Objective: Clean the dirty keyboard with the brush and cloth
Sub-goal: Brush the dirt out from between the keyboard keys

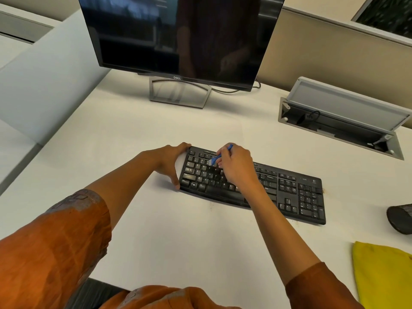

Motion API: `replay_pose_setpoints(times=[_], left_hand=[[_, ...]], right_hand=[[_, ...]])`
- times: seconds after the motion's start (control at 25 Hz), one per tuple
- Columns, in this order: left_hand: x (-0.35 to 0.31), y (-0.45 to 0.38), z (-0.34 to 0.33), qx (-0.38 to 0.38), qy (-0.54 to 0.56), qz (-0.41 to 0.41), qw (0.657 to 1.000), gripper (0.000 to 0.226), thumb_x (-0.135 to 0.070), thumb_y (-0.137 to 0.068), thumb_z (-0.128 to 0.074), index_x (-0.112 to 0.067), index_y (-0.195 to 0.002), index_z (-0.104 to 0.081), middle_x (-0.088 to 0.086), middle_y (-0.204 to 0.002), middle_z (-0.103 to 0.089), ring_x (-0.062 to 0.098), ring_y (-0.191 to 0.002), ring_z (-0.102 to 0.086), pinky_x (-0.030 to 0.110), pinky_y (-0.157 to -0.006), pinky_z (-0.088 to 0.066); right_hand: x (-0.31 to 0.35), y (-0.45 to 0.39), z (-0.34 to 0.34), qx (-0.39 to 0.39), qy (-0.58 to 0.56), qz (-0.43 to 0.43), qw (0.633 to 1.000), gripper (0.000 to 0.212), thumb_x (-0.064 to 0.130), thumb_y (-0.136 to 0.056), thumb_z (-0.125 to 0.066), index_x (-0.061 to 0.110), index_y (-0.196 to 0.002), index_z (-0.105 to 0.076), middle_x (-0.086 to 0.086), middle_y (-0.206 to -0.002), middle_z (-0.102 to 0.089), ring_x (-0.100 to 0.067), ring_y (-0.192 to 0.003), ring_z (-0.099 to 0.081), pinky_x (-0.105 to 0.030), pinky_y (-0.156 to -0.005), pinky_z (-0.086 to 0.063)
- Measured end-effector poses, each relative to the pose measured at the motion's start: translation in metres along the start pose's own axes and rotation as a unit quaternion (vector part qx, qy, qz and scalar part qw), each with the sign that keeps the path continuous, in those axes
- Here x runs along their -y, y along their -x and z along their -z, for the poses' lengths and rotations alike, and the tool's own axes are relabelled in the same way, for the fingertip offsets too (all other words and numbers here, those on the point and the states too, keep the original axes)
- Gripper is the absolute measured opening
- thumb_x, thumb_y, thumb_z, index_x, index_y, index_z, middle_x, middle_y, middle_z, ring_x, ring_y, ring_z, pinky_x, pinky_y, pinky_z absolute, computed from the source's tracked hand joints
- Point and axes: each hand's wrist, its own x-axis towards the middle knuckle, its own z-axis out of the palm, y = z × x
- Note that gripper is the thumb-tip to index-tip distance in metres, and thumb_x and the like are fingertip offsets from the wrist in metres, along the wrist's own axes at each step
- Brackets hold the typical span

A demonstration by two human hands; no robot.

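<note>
A black keyboard (289,192) lies slanted on the white desk (178,230). My left hand (171,160) holds its left end, fingers over the far corner and thumb at the near corner. My right hand (236,166) hovers over the left-middle keys and pinches a small blue brush (215,160), its bristle end touching the upper key rows. A yellow cloth (383,275) lies at the desk's right near edge, apart from both hands.
A dark monitor (178,34) on a grey stand (178,92) rises behind the keyboard. An open grey cable box (343,121) is set into the desk at the back right. A dark round object (400,217) sits at the right edge.
</note>
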Motion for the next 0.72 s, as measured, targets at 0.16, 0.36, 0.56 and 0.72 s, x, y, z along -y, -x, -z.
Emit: replay_pose_setpoints(times=[0.16, 0.36, 0.56, 0.72], left_hand=[[-0.001, 0.001, 0.001, -0.001, -0.001, -0.003, 1.0, 0.142, -0.034, -0.048, -0.104, -0.032, -0.157, -0.013, 0.002, -0.149, -0.049, 0.026, -0.129, -0.051, 0.041, -0.106, -0.045], [-0.002, 0.001, 0.001, -0.003, -0.002, -0.006, 1.0, 0.141, -0.033, -0.05, -0.104, -0.03, -0.158, -0.013, 0.001, -0.151, -0.048, 0.026, -0.13, -0.05, 0.038, -0.105, -0.044], [-0.003, 0.001, 0.0, -0.003, -0.003, -0.004, 1.0, 0.14, -0.033, -0.05, -0.103, -0.031, -0.158, -0.014, 0.001, -0.15, -0.049, 0.025, -0.129, -0.05, 0.038, -0.104, -0.045], [-0.003, 0.002, 0.001, -0.002, -0.005, -0.007, 1.0, 0.14, -0.033, -0.051, -0.103, -0.03, -0.158, -0.014, 0.001, -0.151, -0.048, 0.026, -0.131, -0.049, 0.037, -0.105, -0.044]], right_hand=[[-0.008, 0.007, -0.015, 0.024, 0.012, 0.019, 0.999, 0.029, 0.022, -0.105, -0.04, 0.013, -0.094, -0.065, 0.006, -0.075, -0.07, -0.025, -0.076, -0.071, -0.046, -0.076, -0.058], [-0.008, 0.01, -0.026, 0.025, 0.025, 0.012, 0.999, 0.032, 0.018, -0.105, -0.037, 0.006, -0.093, -0.064, 0.006, -0.071, -0.069, -0.022, -0.075, -0.069, -0.041, -0.076, -0.056], [-0.009, 0.008, -0.036, 0.019, 0.103, 0.033, 0.994, 0.036, 0.023, -0.102, -0.034, 0.007, -0.086, -0.062, -0.008, -0.082, -0.071, -0.025, -0.069, -0.063, -0.045, -0.069, -0.055], [-0.004, 0.0, -0.038, 0.007, 0.092, 0.042, 0.995, 0.032, 0.021, -0.104, -0.036, 0.004, -0.089, -0.059, -0.009, -0.081, -0.069, -0.027, -0.069, -0.061, -0.044, -0.069, -0.055]])
